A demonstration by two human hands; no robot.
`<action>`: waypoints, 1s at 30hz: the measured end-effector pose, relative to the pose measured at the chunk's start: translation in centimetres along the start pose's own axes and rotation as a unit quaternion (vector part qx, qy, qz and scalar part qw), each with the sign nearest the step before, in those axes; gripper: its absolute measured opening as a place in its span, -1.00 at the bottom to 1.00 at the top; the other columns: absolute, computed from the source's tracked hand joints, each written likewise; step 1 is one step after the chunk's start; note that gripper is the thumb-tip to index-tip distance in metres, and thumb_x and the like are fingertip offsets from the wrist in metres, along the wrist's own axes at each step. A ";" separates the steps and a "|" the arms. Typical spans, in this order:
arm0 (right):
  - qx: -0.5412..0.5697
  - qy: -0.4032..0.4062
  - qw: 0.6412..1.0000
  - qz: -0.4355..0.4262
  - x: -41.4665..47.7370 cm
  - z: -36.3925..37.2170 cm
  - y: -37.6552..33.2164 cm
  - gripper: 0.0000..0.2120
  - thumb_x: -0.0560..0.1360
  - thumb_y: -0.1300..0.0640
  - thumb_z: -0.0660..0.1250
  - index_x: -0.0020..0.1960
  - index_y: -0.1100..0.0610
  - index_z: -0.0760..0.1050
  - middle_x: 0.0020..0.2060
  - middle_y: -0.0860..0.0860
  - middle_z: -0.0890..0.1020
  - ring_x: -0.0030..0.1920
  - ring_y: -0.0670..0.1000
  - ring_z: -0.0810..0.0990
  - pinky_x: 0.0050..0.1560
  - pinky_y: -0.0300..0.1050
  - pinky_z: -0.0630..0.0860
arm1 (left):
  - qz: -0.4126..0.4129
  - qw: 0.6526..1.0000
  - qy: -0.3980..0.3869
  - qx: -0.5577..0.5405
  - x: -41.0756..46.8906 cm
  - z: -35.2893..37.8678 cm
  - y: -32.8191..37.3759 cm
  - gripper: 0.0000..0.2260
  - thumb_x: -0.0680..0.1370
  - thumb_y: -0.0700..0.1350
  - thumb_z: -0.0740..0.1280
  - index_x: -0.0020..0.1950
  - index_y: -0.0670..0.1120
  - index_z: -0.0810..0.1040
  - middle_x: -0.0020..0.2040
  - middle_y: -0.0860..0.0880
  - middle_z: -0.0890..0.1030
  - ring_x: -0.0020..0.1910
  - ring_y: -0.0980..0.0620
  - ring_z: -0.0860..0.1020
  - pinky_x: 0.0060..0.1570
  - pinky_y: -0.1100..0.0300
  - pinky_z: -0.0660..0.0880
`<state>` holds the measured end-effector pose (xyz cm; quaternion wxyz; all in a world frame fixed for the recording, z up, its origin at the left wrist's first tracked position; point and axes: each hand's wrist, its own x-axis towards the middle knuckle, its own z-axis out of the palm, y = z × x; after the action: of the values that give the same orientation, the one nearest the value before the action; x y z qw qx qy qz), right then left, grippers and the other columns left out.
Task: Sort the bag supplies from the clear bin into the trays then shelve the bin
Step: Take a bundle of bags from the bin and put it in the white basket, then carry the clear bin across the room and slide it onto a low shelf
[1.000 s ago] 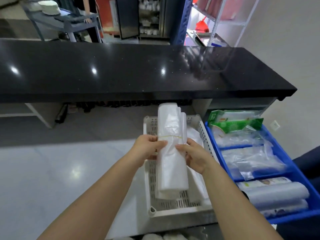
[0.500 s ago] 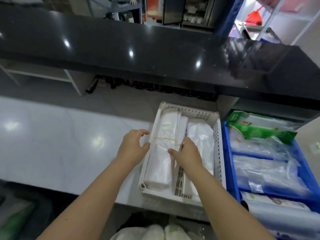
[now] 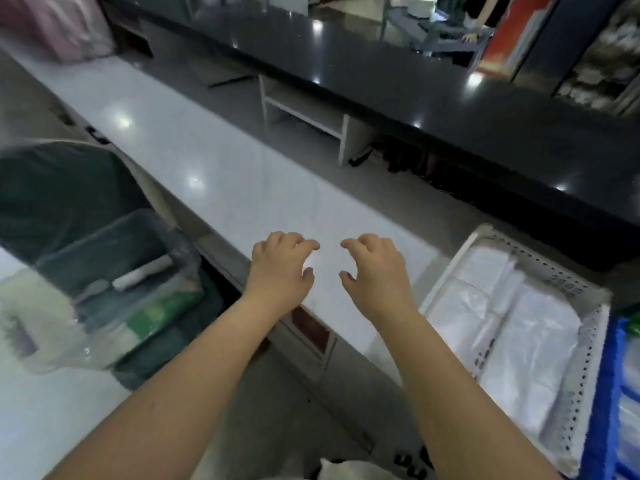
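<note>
No text, label, brand or number can be read anywhere. The green packaging [image 3: 162, 308] inside the clear bin [image 3: 104, 271] carries print too blurred to make out, as are dark marks on the floor near the white perforated tray [image 3: 585, 368].

Motion-blurred, wide-angle warp, glare on counter [image 3: 450, 109]

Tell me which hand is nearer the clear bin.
Left. The left hand hangs empty over the white counter, on the side toward the clear bin at far left. The right hand sits beside it, farther from the bin and closer to the white tray.
</note>
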<state>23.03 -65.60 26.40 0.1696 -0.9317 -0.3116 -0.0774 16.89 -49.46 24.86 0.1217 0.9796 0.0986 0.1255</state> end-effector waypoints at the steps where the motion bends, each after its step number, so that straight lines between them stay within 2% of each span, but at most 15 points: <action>1: -0.003 -0.004 1.000 -0.025 0.3 0.6 -2.4 -0.60 0.45 0.12 0.40 0.27 0.06 0.46 0.16 0.05 0.53 0.14 0.13 0.44 0.13 0.00 0.38 | -0.021 1.000 0.010 0.006 -1.2 -1.1 -2.4 -0.66 0.48 -0.05 0.32 0.27 0.08 0.49 0.21 0.04 0.53 0.22 -0.06 0.39 0.18 -0.04 0.29; 6: -0.018 -0.028 0.992 -0.118 1.1 5.3 -16.2 -0.66 0.44 0.15 0.33 0.22 0.08 0.48 0.11 0.05 0.52 0.11 0.15 0.42 0.03 0.00 0.35 | -0.098 0.993 0.048 0.043 -8.7 -6.0 -15.7 -0.64 0.40 0.00 0.37 0.20 0.08 0.54 0.10 0.03 0.57 0.12 -0.11 0.43 0.06 -0.04 0.35; 10: -0.019 -0.048 0.983 -0.174 1.2 10.7 -28.2 -0.60 0.43 0.05 0.36 0.25 0.05 0.44 0.13 0.05 0.51 0.13 0.15 0.43 0.04 0.03 0.39 | -0.172 0.982 0.016 0.080 -15.2 -8.9 -27.2 -0.61 0.40 0.10 0.33 0.23 0.12 0.50 0.13 0.05 0.54 0.13 -0.09 0.41 0.05 -0.01 0.35; 15: 0.006 -0.112 0.977 -0.183 0.1 17.5 -39.4 -0.54 0.40 0.03 0.39 0.28 0.00 0.42 0.18 0.03 0.49 0.19 0.14 0.41 0.13 0.06 0.38 | -0.226 0.968 -0.042 0.099 -22.4 -10.5 -38.3 -0.54 0.40 0.16 0.31 0.28 0.13 0.45 0.22 0.01 0.50 0.20 -0.11 0.38 0.11 -0.04 0.31; 22: 0.011 -0.167 0.968 -0.187 1.7 24.1 -46.1 -0.46 0.37 0.01 0.43 0.32 0.02 0.40 0.23 0.05 0.48 0.25 0.15 0.39 0.18 0.11 0.36 | -0.261 0.960 -0.077 0.061 -23.9 -9.8 -47.2 -0.52 0.45 0.11 0.29 0.36 0.09 0.39 0.33 -0.04 0.42 0.29 -0.12 0.33 0.22 -0.05 0.31; 30: 0.042 -0.247 0.961 -0.115 7.6 31.7 -46.8 -0.41 0.40 -0.03 0.42 0.37 -0.01 0.32 0.31 0.05 0.42 0.32 0.15 0.34 0.28 0.14 0.32 | -0.251 0.954 -0.149 0.063 -17.9 -5.9 -52.9 -0.51 0.47 0.08 0.29 0.39 0.07 0.32 0.37 -0.07 0.38 0.31 -0.13 0.31 0.20 -0.06 0.29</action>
<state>1.88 -14.80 11.32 0.1163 -0.8716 -0.4522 0.1495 -10.26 -1.89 12.53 0.1009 0.9364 0.3301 -0.0633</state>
